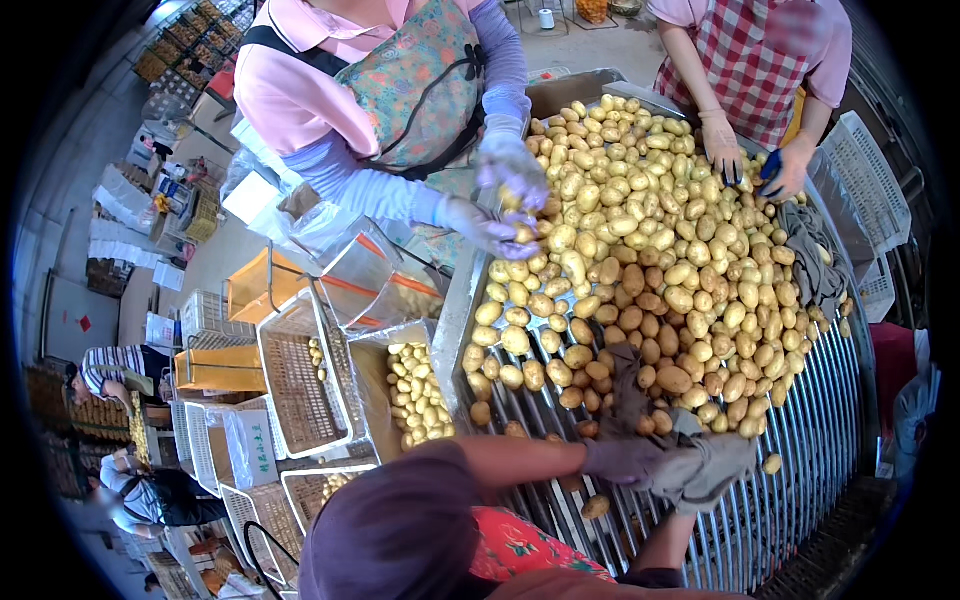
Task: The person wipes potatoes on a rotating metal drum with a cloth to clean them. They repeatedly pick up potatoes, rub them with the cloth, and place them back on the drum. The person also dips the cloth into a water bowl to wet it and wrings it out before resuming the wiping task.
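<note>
My left hand (622, 462), in a mauve-grey glove, reaches across from the left and closes on a loose grey cloth (715, 468), possibly a glove. From below, my right hand (690, 490) meets the same grey fabric, which covers its fingers. Both hands are just above the near edge of a heap of potatoes (655, 220), over a bed of metal rollers (790, 450). A dark brownish cloth (626, 385) lies limp on the potatoes beyond my left hand. One loose potato (595, 507) rests on the rollers below that hand.
Across the heap, a gloved co-worker (510, 195) handles potatoes at the left; another person (740, 150) rests hands on them at the right. A dark cloth (815, 260) lies along the right rim. Plastic crates (300, 375) and a potato-filled box (418, 395) stand left.
</note>
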Demonstrator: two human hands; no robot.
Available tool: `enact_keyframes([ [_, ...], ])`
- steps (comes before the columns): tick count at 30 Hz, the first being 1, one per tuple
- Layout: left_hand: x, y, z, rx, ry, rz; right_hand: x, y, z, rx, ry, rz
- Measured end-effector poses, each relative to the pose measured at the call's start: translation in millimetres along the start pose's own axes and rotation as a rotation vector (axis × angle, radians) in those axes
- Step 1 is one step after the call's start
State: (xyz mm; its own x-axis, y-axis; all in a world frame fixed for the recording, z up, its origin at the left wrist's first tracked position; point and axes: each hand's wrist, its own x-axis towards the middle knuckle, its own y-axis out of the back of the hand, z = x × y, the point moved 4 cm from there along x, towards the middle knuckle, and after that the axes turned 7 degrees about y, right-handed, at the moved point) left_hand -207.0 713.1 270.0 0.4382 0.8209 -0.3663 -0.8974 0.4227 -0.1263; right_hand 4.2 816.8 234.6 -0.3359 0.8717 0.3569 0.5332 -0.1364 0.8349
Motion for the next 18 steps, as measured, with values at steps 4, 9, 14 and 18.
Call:
enact_keyframes([
  [4, -51, 61, -5, 0.289, -0.312, 0.493, 56, -28, -87, 0.417, 0.043, 0.073],
  [9, -160, 109, 53, -0.235, -0.382, 0.431, 79, -36, -206, 0.74, 0.233, -0.24],
  [14, -174, 126, 14, -0.281, -0.187, 0.398, 47, -3, -242, 0.398, 0.605, -0.367],
  [18, -176, 129, -51, 0.115, 0.008, 0.459, 20, 52, -214, 0.418, 0.515, -0.472],
])
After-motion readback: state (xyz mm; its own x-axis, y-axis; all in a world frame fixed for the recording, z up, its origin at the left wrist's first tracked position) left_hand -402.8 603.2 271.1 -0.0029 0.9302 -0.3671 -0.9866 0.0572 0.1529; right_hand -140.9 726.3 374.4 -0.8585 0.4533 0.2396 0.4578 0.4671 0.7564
